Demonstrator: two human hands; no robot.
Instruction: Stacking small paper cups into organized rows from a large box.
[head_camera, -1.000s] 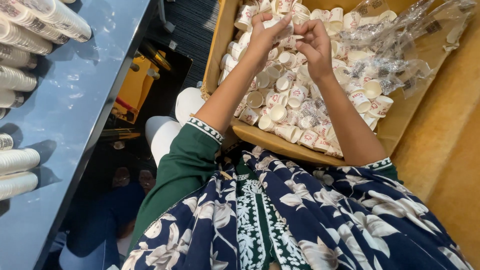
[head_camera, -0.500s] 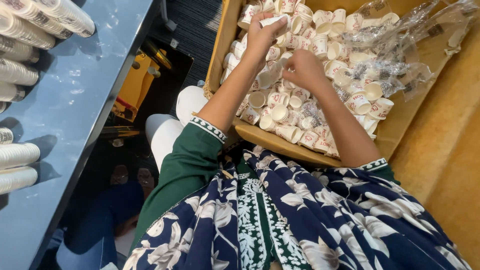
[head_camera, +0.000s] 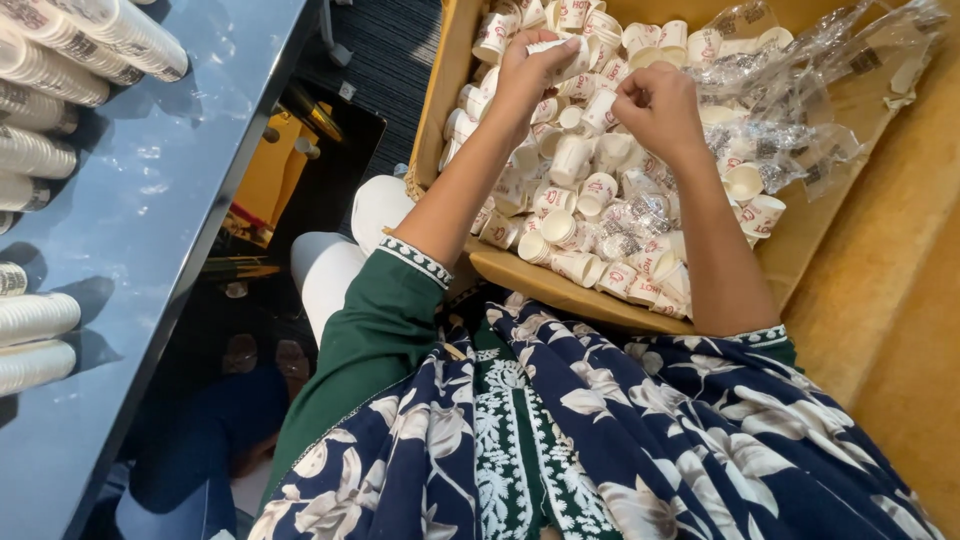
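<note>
A cardboard box (head_camera: 520, 270) rests on my lap, filled with several loose small white paper cups (head_camera: 560, 225) with red print. My left hand (head_camera: 525, 70) is raised over the heap and grips a short stack of paper cups (head_camera: 553, 47) lying sideways between its fingers. My right hand (head_camera: 660, 110) is close beside it, fingers curled over the pile and pinching a single cup (head_camera: 602, 112). Both forearms reach out from green sleeves.
Crumpled clear plastic wrap (head_camera: 790, 120) lies in the right part of the box. A dark blue table (head_camera: 150, 230) on the left carries long stacks of nested cups (head_camera: 60, 60) lying on their sides. A tan surface (head_camera: 900, 300) borders the box at right.
My right hand dropped from next to the left hand down onto the pile and took hold of a cup. My left hand kept its stack in nearly the same place.
</note>
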